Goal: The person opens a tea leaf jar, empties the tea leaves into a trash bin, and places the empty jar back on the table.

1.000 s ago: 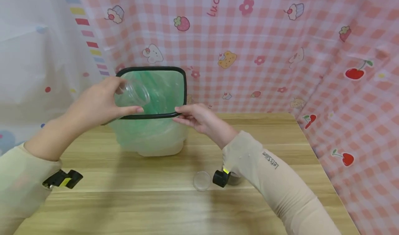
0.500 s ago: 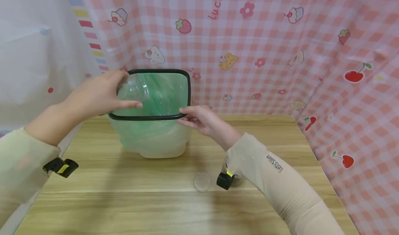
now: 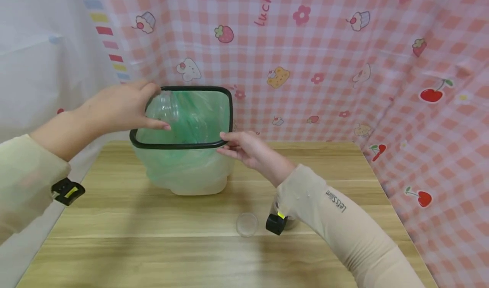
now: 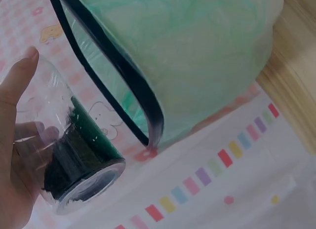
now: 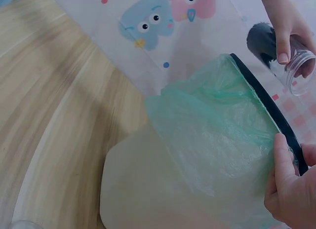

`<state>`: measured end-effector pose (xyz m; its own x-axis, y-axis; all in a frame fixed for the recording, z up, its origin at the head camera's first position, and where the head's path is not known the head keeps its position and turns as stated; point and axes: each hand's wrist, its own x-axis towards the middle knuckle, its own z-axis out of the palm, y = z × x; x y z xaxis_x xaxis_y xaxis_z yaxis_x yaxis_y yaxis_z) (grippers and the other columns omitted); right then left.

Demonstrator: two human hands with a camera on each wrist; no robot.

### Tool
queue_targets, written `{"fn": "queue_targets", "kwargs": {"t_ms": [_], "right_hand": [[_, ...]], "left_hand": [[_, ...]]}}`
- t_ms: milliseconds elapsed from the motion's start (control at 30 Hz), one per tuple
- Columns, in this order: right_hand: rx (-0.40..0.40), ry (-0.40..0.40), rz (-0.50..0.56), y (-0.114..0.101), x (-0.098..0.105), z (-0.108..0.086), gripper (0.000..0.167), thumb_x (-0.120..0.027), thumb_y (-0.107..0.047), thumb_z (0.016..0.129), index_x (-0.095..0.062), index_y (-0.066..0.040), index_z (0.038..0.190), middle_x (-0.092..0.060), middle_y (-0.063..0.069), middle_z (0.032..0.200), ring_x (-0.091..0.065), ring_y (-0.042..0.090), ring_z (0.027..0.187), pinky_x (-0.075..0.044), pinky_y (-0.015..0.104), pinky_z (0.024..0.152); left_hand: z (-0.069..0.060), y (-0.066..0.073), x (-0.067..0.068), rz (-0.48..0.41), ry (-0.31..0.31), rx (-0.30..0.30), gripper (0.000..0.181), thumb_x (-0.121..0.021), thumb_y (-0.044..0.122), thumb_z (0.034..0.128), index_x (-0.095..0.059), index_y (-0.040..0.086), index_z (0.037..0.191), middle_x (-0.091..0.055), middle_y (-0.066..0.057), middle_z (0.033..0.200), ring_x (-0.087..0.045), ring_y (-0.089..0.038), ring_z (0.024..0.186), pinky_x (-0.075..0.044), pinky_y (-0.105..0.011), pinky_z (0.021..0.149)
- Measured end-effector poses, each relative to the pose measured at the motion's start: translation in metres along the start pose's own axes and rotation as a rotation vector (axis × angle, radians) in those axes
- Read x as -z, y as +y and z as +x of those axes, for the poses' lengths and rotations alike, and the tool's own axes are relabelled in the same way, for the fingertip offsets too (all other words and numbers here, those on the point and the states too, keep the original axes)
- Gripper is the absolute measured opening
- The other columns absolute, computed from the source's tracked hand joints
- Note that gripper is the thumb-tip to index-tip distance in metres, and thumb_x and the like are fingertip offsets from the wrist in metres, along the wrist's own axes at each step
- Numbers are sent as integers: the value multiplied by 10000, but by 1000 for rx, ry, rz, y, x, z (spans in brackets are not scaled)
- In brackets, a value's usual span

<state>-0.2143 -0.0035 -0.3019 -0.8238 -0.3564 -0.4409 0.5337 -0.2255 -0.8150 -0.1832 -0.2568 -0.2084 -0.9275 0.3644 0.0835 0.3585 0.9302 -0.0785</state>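
My left hand [image 3: 118, 110] grips a clear plastic jar [image 4: 81, 165], tilted beside the opening of a small pale bin [image 3: 202, 182]. Dark green-black flaky stuff fills the base end of the jar, and its mouth shows without a lid in the right wrist view. A thin green bag [image 5: 217, 125] lines the bin and folds over outside, under a black rim [image 3: 179, 146]. My right hand [image 3: 246, 150] pinches that rim at its near right corner, thumb and fingers on either side. Part of the jar is hidden by the left hand in the head view.
A clear round lid [image 3: 246, 224] lies on the wooden table [image 3: 183, 254]. Right of it, a small container [image 3: 291, 224] is mostly hidden by my right sleeve. Pink checked cloth [image 3: 290, 46] hangs behind and to the right; white cloth hangs left.
My left hand and forearm have shifted up and turned, so the jar's mouth sits farther left in the bin's opening. The right hand keeps its pinch on the rim.
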Motion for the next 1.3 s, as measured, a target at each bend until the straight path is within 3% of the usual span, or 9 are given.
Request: {"fn": "queue_targets", "kwargs": {"t_ms": [100,333,600,800,1300], "right_hand": [[-2,0,7,0,0,0,50,-593,-6,890,-546,11,882,-487,76,671,-531,134,580,-538,286,762],[8,-8,6,1,1,1,58,-594,4,884,-542,22,903,-480,86,716,-526,139,602,-537,284,765],[5,-9,6,2,1,3,59,-594,5,885,-544,20,911,-478,86,722,-524,137,605,-537,282,764],[0,-5,24,1,1,3,55,-599,7,880,-553,22,906,-482,89,714,-530,145,601,-539,291,764],[-3,-14,12,1,2,3,71,-607,2,877,-545,15,909,-482,90,735,-528,148,628,-535,283,772]], "left_hand": [[2,-1,3,20,-7,-22,854,-684,620,715,-467,-36,1216,-539,-202,1102,-567,-300,813,-474,-467,696],[10,-1,8,83,-62,-77,922,-657,655,713,-445,-56,1261,-512,-236,1184,-572,-341,934,-479,-506,773],[16,2,13,134,-92,-121,903,-666,657,701,-467,-54,1221,-540,-187,1078,-551,-302,906,-489,-478,751],[17,0,11,183,-143,-130,888,-671,664,689,-489,-49,1187,-528,-129,1002,-535,-253,831,-501,-424,698],[21,-9,10,213,-143,-124,807,-688,641,692,-481,-13,1117,-505,-110,940,-502,-223,738,-453,-357,564]]}}
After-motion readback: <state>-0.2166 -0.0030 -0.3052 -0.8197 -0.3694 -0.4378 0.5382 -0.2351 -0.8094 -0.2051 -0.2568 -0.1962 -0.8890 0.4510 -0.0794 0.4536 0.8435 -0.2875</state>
